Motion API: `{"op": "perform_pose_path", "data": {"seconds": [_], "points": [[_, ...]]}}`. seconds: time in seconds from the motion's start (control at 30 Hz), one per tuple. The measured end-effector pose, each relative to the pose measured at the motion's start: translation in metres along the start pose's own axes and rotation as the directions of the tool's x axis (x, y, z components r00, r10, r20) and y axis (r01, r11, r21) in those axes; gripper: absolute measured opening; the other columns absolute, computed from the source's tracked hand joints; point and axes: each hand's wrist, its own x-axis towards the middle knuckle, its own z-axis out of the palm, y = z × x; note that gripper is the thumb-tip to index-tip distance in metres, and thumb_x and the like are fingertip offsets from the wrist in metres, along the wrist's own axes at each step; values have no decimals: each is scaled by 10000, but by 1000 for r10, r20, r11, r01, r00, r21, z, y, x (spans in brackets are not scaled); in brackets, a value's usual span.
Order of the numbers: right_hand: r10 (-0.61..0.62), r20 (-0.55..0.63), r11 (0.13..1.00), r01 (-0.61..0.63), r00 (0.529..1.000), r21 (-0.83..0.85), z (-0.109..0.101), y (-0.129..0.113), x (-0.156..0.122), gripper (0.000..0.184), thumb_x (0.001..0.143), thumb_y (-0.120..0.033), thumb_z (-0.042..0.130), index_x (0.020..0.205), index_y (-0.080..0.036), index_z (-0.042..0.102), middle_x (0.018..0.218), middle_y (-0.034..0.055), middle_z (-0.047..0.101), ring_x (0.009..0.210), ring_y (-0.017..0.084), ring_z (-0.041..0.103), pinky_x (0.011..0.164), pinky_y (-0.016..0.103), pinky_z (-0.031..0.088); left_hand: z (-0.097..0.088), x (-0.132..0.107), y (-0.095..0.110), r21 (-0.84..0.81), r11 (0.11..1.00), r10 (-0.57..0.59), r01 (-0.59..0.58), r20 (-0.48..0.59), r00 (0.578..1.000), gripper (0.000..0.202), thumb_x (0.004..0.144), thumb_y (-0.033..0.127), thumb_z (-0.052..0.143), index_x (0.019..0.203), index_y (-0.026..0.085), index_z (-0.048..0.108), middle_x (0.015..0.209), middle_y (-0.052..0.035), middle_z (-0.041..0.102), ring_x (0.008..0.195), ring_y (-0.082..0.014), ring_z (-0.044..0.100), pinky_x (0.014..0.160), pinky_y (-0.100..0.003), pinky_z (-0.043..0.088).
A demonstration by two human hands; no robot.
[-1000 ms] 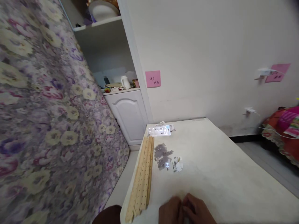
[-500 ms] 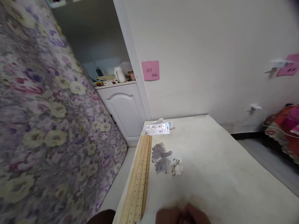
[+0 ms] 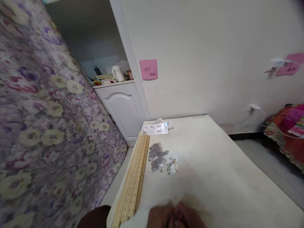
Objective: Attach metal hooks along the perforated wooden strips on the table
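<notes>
My left hand (image 3: 159, 216) and my right hand (image 3: 189, 216) meet at the table's near edge, with curled fingers pressed together. Both look closed; whatever they may hold is hidden and dark. Ahead of them lies a small pile of white pieces and little metal parts (image 3: 173, 167). Just left of that are small clear plastic bags (image 3: 156, 153) with small metal parts. Long wooden strips with rows of holes (image 3: 133, 186) lie side by side along the table's left edge.
A clear plastic package (image 3: 155, 129) lies at the far end of the white table (image 3: 213, 177). A floral curtain (image 3: 47, 126) hangs on the left. Behind stand a white cabinet (image 3: 121, 107) and a wall with a pink note (image 3: 148, 69). Red fabric (image 3: 294, 139) is at the right.
My hands remain together near the table edge and show a little more. The whole view has shifted slightly, so the table and its things appear further left and a bit higher.
</notes>
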Motion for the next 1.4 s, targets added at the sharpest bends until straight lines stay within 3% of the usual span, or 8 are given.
{"op": "perform_pose_path", "data": {"seconds": [0.3,0.9,1.07,1.23,1.4], "points": [[-59,-102,998,58,993,-19,1,-3,-4,118,665,-139,505,772,-187,522,669,-3,607,624,137,526,596,225,374,1,-1,4,47,999,2,1,-64,998,157,807,207,432,751,221,578,681,10,658,609,-132,587,551,-226,327],[-83,-207,997,83,975,-5,3,-18,-10,17,762,-196,488,754,-198,502,617,-27,572,617,144,545,592,234,382,2,-3,2,-22,999,35,-38,-121,992,191,828,253,431,770,212,609,682,-1,664,614,-140,595,555,-226,345],[-81,-205,996,84,975,7,4,-16,-9,29,763,-206,496,735,-200,496,593,-35,548,589,134,529,581,233,384,2,-4,2,-52,999,-4,-2,-106,994,186,825,273,447,768,216,614,675,5,662,616,-140,593,551,-219,349],[-67,-182,991,87,981,106,4,-17,-6,220,843,-374,475,716,-194,479,591,-32,528,525,113,501,501,214,378,-5,-5,10,-146,989,-20,1,-125,992,337,898,413,378,736,211,593,678,-4,640,642,-139,573,572,-221,362],[11,-146,938,40,989,343,-3,-44,-4,444,870,-592,374,705,-191,470,545,-51,501,386,80,452,378,194,324,-20,-3,27,-346,936,-148,65,-219,964,517,929,525,237,677,209,560,633,-6,588,632,-144,536,612,-240,388]]}}
